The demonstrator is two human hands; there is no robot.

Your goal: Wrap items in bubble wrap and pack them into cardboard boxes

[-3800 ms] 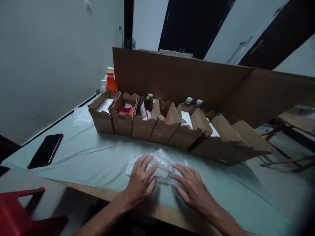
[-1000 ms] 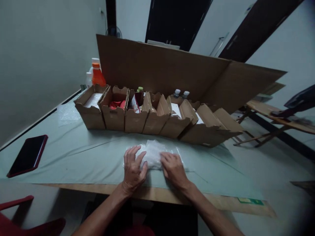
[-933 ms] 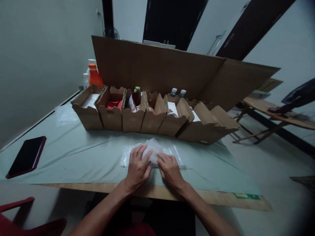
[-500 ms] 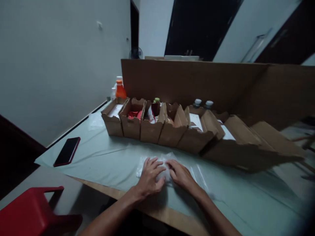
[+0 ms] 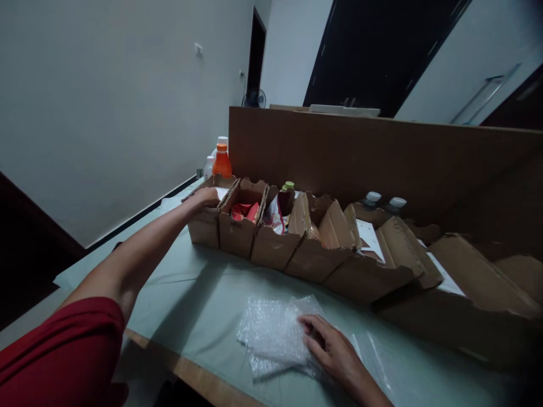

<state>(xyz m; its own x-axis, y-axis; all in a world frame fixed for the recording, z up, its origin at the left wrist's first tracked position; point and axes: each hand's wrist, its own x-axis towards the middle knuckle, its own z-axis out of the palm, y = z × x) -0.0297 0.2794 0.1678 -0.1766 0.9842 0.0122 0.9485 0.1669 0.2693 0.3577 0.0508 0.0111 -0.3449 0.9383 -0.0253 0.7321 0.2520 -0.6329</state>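
Note:
My left hand (image 5: 207, 196) reaches across to the leftmost cardboard box (image 5: 203, 229). Its fingers go over the box's rim and are hidden inside, beside something white (image 5: 221, 193). Low in the middle of the view, several clear bubble wrap sheets (image 5: 274, 330) lie overlapped on the table. At their right edge rests my right hand (image 5: 333, 347), its fingers curled and the fingertips on the top sheet, which it appears to grip. Flat clear plastic (image 5: 373, 353) lies under and to the right of that wrist.
Other cardboard boxes (image 5: 275, 246) continue the row rightward, holding red packets (image 5: 245, 212) and white cards (image 5: 370, 240). A cardboard panel (image 5: 339, 147) stands behind. An orange bottle (image 5: 222, 161) is at back left; two white-capped bottles (image 5: 373, 198) stand behind the boxes. Pale green cloth (image 5: 190, 305) covers the table.
My left hand has left the bubble wrap and moved forward and left to the leftmost box. My right hand stays by the wrap, now more exposed. The view has shifted left.

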